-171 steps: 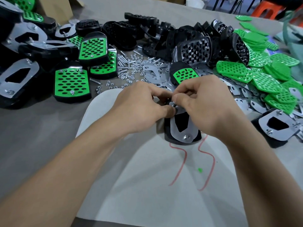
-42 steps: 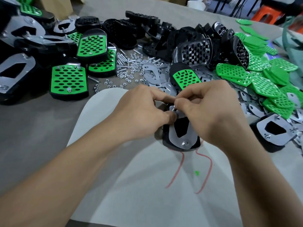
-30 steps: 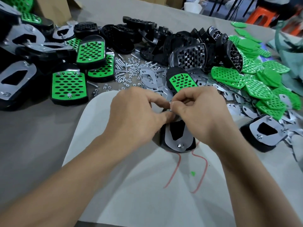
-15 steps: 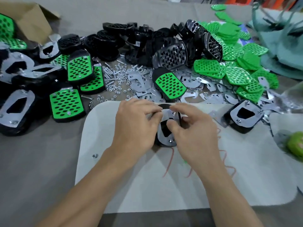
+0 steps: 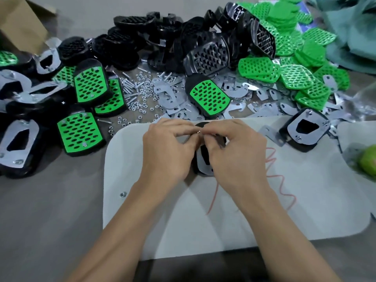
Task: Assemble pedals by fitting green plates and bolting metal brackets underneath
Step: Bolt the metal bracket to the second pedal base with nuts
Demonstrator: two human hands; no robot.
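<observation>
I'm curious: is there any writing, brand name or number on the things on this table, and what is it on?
There is no readable text anywhere.
The red squiggle on the white mat is a drawn line, not letters.
No print shows on the cardboard box.
No markings show on the green plates, the metal brackets or the pedal being assembled.

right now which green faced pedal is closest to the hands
The lone pedal on the loose metal brackets, just beyond the left hand and right hand; the other pedals are piled far left.
</observation>
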